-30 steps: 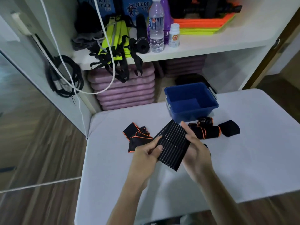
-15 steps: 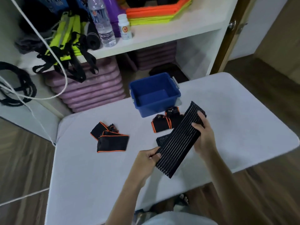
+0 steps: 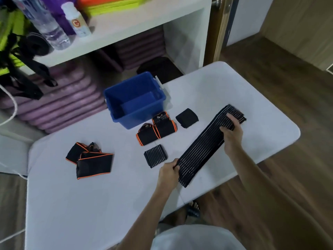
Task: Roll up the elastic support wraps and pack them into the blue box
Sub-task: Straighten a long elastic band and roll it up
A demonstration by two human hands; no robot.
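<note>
Left hand (image 3: pixel 169 173): low centre of the frame, fingers curled round the near end of the striped wrap (image 3: pixel 207 147), pinching it.
Right hand (image 3: pixel 231 134): right of centre, thumb and fingers closed over the wrap close to its far end, gripping it.
Striped wrap: black with pale lines, stretched out long between both hands, running from lower centre up to the right over the white table (image 3: pixel 90 204).
Small striped piece (image 3: pixel 155 155): flat on the table, just left of the wrap's near end.
Orange-edged wraps, left (image 3: pixel 90 159): loose, unrolled heap at centre left.
Orange-edged rolls (image 3: pixel 155 129): two side by side, just in front of the blue box (image 3: pixel 135 100).
Plain black roll (image 3: pixel 187 117): right of those rolls.
Blue box: centre, at the table's far edge, holding no wraps.
Shelf (image 3: pixel 117 29): top of the frame, with a water bottle (image 3: pixel 45 24) and a small white bottle (image 3: pixel 76 20).
</note>
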